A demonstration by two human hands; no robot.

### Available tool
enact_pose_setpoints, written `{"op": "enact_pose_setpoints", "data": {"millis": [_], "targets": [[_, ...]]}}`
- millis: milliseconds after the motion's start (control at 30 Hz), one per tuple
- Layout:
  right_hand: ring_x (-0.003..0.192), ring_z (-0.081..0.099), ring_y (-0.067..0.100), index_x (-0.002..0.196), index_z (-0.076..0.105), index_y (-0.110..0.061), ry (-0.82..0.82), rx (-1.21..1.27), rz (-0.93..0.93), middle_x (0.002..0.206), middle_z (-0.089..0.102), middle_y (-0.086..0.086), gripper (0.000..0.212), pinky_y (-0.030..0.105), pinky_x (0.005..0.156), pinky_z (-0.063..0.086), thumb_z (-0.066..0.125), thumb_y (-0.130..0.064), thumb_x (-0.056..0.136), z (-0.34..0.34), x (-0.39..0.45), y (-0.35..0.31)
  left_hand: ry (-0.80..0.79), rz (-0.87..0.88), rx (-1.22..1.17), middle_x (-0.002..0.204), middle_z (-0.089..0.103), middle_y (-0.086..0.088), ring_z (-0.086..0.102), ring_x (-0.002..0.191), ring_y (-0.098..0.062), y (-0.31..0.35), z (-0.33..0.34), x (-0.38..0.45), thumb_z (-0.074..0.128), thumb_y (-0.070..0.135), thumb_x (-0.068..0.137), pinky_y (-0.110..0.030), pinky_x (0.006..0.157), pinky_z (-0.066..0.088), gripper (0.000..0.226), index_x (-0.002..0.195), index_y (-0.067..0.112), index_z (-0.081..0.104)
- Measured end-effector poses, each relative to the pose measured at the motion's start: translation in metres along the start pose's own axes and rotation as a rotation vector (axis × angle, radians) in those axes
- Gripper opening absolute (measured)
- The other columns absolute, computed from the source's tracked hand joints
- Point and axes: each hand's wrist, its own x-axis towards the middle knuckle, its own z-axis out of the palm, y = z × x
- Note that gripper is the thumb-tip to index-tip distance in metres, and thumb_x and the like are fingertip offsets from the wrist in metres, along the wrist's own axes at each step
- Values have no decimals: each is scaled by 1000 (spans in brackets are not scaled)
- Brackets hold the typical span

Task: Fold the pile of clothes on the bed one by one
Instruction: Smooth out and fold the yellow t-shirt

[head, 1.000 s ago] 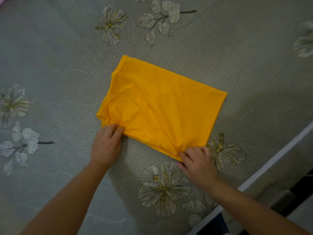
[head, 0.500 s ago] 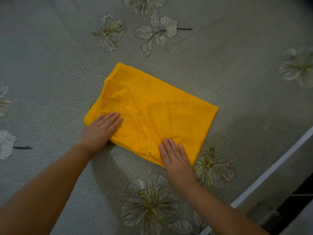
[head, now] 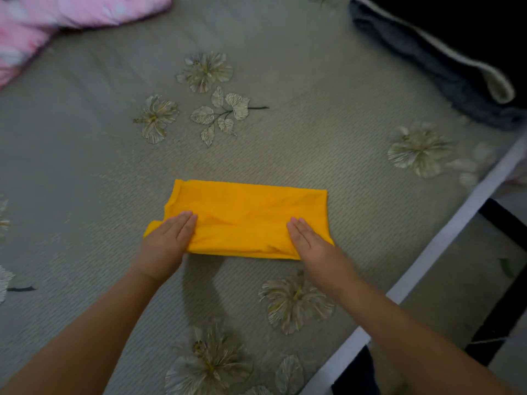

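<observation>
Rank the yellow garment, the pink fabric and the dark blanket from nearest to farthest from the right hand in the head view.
1. Yellow garment: directly under the right hand, which presses flat on its right end.
2. Dark blanket: far right corner of the bed, up and to the right.
3. Pink fabric: far left corner, clear across the bed.

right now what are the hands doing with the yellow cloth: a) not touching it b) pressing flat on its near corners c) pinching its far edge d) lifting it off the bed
b: the left hand and right hand lie palm-down with straight fingers on the cloth, which rests folded on the bed.
</observation>
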Motion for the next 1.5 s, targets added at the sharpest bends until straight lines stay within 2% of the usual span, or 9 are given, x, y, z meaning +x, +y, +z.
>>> {"op": "enact_pose_setpoints", "data": {"millis": [100,233,533,733,1000,1133,1233,1367,1500], "targets": [[90,62,49,102,58,21,-22,16,28,102,62,35,79,50,58,52,71,30,25,-48,-5,58,63,71,8,85,67,-31,67,68,-42,30,-28,56,36,1,66,-45,42,50,40,86,-16,66],[133,30,41,135,31,7,-47,134,144,143,29,28,70,40,105,34,47,27,70,-115,-21,142,82,87,35,90,66,-31,66,76,-44,85,-70,141,55,-9,49,-52,53,51,44,91,-16,65],[143,5,16,146,7,-12,-105,56,362,155,6,4,69,24,110,18,35,11,88,-255,-64,303,52,158,49,102,63,-33,64,90,-45,211,-164,322,58,-16,56,-50,70,53,46,101,-13,63],[142,11,15,146,14,-13,43,63,453,154,13,3,62,19,108,16,32,10,91,-317,-47,386,-59,124,50,153,10,-16,13,141,-25,235,-184,439,35,2,95,-31,114,7,56,145,6,12],[128,40,30,139,35,-6,221,37,561,143,38,15,54,32,100,32,37,11,88,-398,51,498,102,170,14,146,30,-20,32,134,-28,219,-219,632,38,-1,93,-33,110,23,46,139,0,31],[112,52,42,126,49,4,436,5,574,126,52,27,54,41,89,43,43,20,75,-421,97,529,330,386,-10,83,65,-35,65,68,-48,200,-241,709,60,-14,55,-54,51,51,29,83,-16,65],[90,62,50,108,57,17,508,-79,472,105,61,35,56,54,66,51,49,24,54,-398,122,534,318,443,24,86,63,-37,63,69,-53,178,-219,743,59,-18,54,-61,55,48,30,84,-18,65],[108,53,51,116,51,18,291,-68,401,117,55,36,57,56,84,45,49,11,59,-300,148,532,139,265,-14,124,49,-36,47,113,-54,155,-137,760,48,-7,80,-59,97,35,37,116,-10,56],[142,3,34,146,10,-7,-238,-12,466,154,5,17,64,52,113,5,43,-27,95,-205,161,528,-404,58,70,155,-5,-8,-7,142,-26,157,-38,732,47,9,91,-41,114,1,73,147,22,0]]}}
